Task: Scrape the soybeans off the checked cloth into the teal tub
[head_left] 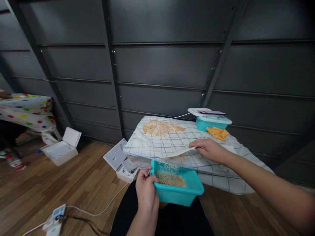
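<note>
My left hand [147,190] grips the left rim of a teal plastic bin [178,196], tilted over my lap by the table's front edge. Yellow kernels mixed with white grains [172,179] lie inside it, and more are falling in at its back left. Above the bin, the fingers of my right hand [206,149] pinch the edge of a thin white sheet [180,152]; whether it is separate from the checked cloth I cannot tell. A spread pile of yellow kernels and white grains [161,127] covers part of the checked tablecloth [137,137].
Back right on the table, a second teal bin [201,124] carries a white lid and a phone [211,112], beside an orange cloth [218,133]. Open white boxes [60,152], a power strip [55,221] and cables lie on the wooden floor. Dark panels rise behind.
</note>
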`<state>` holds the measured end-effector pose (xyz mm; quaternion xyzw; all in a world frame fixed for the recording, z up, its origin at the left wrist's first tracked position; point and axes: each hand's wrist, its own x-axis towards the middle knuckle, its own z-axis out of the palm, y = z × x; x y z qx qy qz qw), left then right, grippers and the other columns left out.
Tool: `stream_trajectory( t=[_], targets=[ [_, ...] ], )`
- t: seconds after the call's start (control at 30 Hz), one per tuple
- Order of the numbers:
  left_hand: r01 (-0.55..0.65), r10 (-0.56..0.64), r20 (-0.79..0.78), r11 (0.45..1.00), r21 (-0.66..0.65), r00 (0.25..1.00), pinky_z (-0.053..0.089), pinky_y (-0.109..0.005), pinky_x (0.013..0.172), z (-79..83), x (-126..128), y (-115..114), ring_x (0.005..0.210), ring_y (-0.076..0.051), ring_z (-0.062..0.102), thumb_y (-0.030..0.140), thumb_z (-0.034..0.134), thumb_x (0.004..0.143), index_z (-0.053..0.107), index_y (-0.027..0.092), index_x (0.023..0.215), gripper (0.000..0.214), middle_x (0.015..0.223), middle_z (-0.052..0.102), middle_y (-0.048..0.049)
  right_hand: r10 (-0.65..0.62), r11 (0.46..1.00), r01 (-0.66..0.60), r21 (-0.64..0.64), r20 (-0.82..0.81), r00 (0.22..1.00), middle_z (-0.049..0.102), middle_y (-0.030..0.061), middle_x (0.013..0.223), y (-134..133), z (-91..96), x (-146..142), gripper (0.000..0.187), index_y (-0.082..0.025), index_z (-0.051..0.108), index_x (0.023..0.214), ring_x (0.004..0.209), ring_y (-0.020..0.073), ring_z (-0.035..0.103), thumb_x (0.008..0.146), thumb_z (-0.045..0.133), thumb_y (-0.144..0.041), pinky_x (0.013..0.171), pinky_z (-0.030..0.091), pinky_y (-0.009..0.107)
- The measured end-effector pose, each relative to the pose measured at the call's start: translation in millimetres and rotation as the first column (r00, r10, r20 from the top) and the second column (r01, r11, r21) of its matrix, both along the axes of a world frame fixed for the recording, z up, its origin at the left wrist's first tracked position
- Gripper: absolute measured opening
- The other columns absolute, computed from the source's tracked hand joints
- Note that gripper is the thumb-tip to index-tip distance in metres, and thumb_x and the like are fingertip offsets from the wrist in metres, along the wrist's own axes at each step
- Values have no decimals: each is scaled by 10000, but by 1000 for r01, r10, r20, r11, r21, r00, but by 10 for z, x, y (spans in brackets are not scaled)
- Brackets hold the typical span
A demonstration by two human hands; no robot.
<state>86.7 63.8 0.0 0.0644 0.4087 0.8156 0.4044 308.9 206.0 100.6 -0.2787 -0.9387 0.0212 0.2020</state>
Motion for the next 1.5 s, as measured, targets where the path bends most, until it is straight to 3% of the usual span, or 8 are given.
stream_trajectory(
  t=[0.2, 0.4, 0.5, 0.67, 0.87, 1.1, 1.33, 1.5],
  targets=[
    [3, -4, -14, 1000, -7, 1000, 333, -265, 685, -34, -4, 17, 802, -144, 498, 18, 484, 392, 338, 192, 553, 279, 797, 575, 21, -42, 997, 46, 58, -71, 997, 725, 30, 1001, 78, -43, 29, 361, -210, 714, 937, 954, 188, 659, 763, 421, -90, 899, 498, 352],
    [13, -13, -18, 1000, 8, 1000, 337, -263, 687, -37, 10, 0, 800, -138, 501, 11, 480, 378, 338, 192, 561, 294, 787, 571, 28, -291, 946, 298, 127, -71, 954, 720, 88, 1007, 15, 47, -44, 344, -157, 717, 945, 944, 238, 658, 783, 416, -111, 878, 494, 370],
    [28, -28, -13, 999, 14, 1000, 340, -263, 683, -32, 23, -10, 795, -137, 502, 20, 480, 385, 344, 193, 568, 286, 778, 559, 31, -356, 924, 355, 143, -21, 934, 722, 91, 994, -85, 104, -78, 334, -158, 712, 961, 911, 249, 659, 795, 422, -137, 825, 496, 354],
    [39, -39, -7, 999, 12, 999, 340, -263, 676, -26, 34, -3, 788, -134, 499, 23, 483, 383, 337, 190, 568, 289, 784, 558, 27, -266, 963, 265, 57, 12, 964, 733, 39, 851, -340, 166, -171, 293, -199, 712, 875, 768, 198, 663, 794, 433, -161, 703, 485, 263],
    [34, -34, -13, 999, 0, 999, 341, -262, 677, -10, 31, 0, 803, -138, 503, 24, 478, 384, 338, 191, 568, 285, 778, 550, 24, -189, 981, 191, 37, -38, 981, 719, 18, 709, -583, 203, -279, 290, -222, 720, 795, 690, 192, 653, 790, 433, -183, 634, 485, 250],
    [21, -21, -11, 1000, 5, 1000, 346, -264, 697, -19, 16, 19, 824, -149, 516, 23, 487, 391, 340, 193, 557, 279, 771, 563, 26, -176, 983, 178, 40, -53, 983, 739, 15, 812, -702, 215, -321, 307, -227, 721, 843, 719, 187, 671, 812, 417, -205, 651, 498, 261],
    [20, -20, -4, 1000, 6, 1000, 342, -262, 671, -13, 11, 2, 810, -150, 513, 18, 482, 378, 337, 192, 550, 284, 778, 572, 20, -205, 966, 223, 130, -136, 969, 731, 75, 973, -479, 135, -373, 311, -181, 721, 946, 892, 233, 675, 829, 435, -212, 810, 515, 336],
    [14, -14, -7, 1000, 6, 1000, 346, -259, 673, -4, 8, 5, 802, -142, 508, 25, 474, 380, 335, 190, 552, 277, 769, 555, 22, -179, 976, 188, 111, -81, 980, 710, 90, 1049, -250, 5, -487, 322, -171, 701, 1027, 950, 236, 656, 824, 452, -161, 858, 509, 375]
  ],
)
